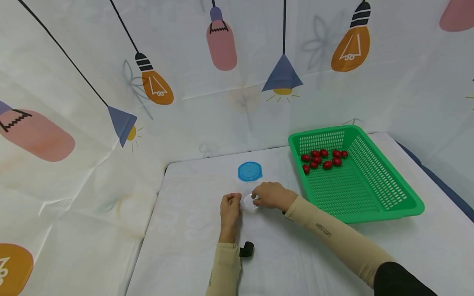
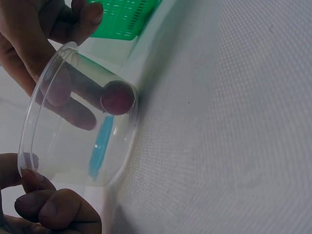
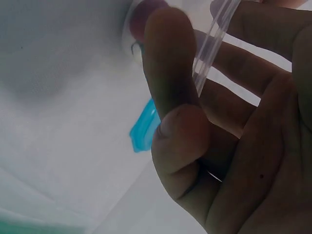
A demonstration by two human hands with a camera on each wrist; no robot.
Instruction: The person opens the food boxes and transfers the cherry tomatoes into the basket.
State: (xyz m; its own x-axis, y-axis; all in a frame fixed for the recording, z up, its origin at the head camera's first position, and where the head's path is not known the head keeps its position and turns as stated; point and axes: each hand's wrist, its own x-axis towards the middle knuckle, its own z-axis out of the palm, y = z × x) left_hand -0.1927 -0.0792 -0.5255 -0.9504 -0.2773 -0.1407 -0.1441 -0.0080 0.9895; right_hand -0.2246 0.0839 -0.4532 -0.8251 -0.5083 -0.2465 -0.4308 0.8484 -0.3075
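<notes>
A small clear plastic container (image 1: pixel 249 202) stands on the white table between my two hands. My left hand (image 1: pixel 230 204) pinches its near rim, thumb and curled fingers (image 2: pixel 46 207) on the edge. My right hand (image 1: pixel 269 195) grips the opposite rim, and in the right wrist view the clear rim (image 3: pixel 210 45) runs between its fingers (image 3: pixel 170 83). One red fruit (image 2: pixel 117 97) lies inside the container against its wall. The container's round blue lid (image 1: pixel 249 171) lies flat just behind it, apart from both hands.
A green slotted basket (image 1: pixel 385 207) sits to the right with several red fruits (image 1: pixel 322 158) at its far end. A patterned white backdrop walls in the table at the back and left. The table's right edge (image 1: pixel 440 185) runs beyond the basket.
</notes>
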